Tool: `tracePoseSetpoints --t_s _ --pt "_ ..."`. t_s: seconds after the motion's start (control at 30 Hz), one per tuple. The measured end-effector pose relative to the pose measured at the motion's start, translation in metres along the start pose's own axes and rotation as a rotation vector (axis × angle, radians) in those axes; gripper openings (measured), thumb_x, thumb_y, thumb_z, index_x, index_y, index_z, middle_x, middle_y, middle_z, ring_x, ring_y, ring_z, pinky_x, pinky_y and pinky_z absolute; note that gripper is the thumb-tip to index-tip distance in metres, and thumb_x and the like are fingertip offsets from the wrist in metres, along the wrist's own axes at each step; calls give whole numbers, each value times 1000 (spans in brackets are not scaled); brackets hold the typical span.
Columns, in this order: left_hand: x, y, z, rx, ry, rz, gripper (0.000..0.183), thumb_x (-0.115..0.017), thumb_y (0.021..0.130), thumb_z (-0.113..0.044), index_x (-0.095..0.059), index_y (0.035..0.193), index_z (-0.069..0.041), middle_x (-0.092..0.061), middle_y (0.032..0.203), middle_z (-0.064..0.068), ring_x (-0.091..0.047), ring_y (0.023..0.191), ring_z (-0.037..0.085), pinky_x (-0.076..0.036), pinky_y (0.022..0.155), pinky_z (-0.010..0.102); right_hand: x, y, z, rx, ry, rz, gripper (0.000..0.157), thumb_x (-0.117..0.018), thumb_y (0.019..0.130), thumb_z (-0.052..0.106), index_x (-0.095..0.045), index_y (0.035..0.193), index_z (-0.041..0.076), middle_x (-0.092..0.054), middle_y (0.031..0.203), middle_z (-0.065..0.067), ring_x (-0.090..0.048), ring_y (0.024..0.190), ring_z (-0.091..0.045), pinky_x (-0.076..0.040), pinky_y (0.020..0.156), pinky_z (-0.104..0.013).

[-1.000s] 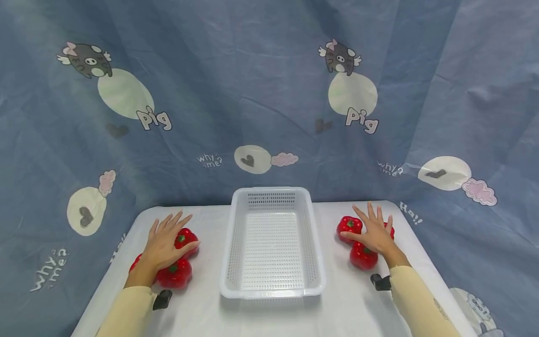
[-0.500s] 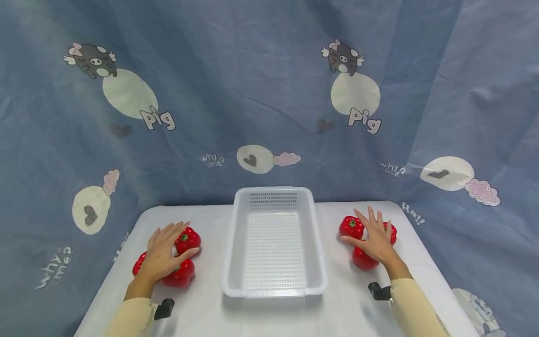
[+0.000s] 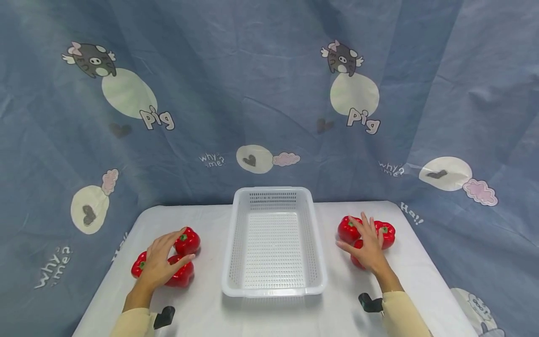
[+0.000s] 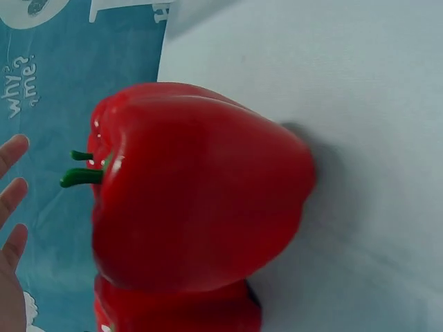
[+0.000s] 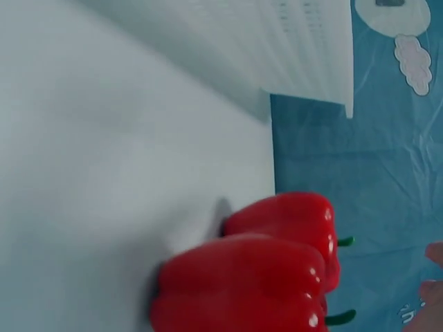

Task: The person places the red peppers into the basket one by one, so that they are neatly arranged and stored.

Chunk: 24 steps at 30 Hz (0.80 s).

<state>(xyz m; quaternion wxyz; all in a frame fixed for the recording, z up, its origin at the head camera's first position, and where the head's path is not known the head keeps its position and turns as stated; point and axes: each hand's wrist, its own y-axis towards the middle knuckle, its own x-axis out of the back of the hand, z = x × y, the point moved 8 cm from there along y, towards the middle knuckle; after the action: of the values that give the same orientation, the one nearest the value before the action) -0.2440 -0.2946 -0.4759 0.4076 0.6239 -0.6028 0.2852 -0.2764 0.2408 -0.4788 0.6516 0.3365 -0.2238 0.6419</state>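
Peppers (image 3: 188,242): six, red with green stems, upright on the white table (image 3: 252,323), three on each side of the basket (image 3: 273,293).
Sleeves: two, cream, the left sleeve (image 3: 132,324) and right sleeve (image 3: 403,314) entering from the near side.
Black mounts: two, the left mount (image 3: 164,317) and right mount (image 3: 370,303), one at the inner side of each wrist.
Near room: a broad strip of white tabletop between the mounts, on the near side of the basket.
Basket: one, white, mesh floor and four walls in view; tabletop shows along its left and right sides, wider than the gaps within either trio.
Left hand (image 3: 158,265): over the left trio, thumb well away from the gently bent fingers, nothing in its hold; contact with a pepper cannot be told.
Left trio: one near, partly under the thumb; one outer, toward the left table edge; one far, by the fingertips.
Right hand (image 3: 368,250): over the right trio, fingers and thumb spread, nothing in its hold; contact cannot be told.
Right trio: one near, mostly covered by the hand; one inner; one outer, with tabletop between it and the right edge.
Far edge: rounded corners; the basket's far rim overlaps it in the head view.
Curtain (image 3: 269,112): blue, with two pig prints (image 3: 343,58).
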Motion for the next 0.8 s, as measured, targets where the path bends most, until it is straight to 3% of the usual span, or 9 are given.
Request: tracePoseSetpoints --t_s 0.13,0.43,0.8 --pt "-3 -5 6 21 -14 -18 91 -78 75 -46 -35 147 -11 -38 143 23 -29 129 44 -25 99 74 -4 -7 3 15 54 -38 90 -79 74 41 -37 147 10 -11 160 -16 1 145 -41 3 111 -66" --pt "-10 -14 15 118 -93 19 89 -77 78 -41 -32 147 -9 -32 146 25 -27 131 46 -31 95 74 -22 -22 10 40 199 -92 81 -78 77 37 -42 144 10 -21 158 -11 -15 144 -38 -29 101 -70" --pt "-25 -22 31 242 -164 104 92 -74 78 -52 -31 149 -12 -27 149 26 -21 135 48 -36 94 70 -48 -34 12 24 343 -108 68 -79 78 31 -50 139 16 -38 150 -7 -32 140 -31 -29 102 -68"
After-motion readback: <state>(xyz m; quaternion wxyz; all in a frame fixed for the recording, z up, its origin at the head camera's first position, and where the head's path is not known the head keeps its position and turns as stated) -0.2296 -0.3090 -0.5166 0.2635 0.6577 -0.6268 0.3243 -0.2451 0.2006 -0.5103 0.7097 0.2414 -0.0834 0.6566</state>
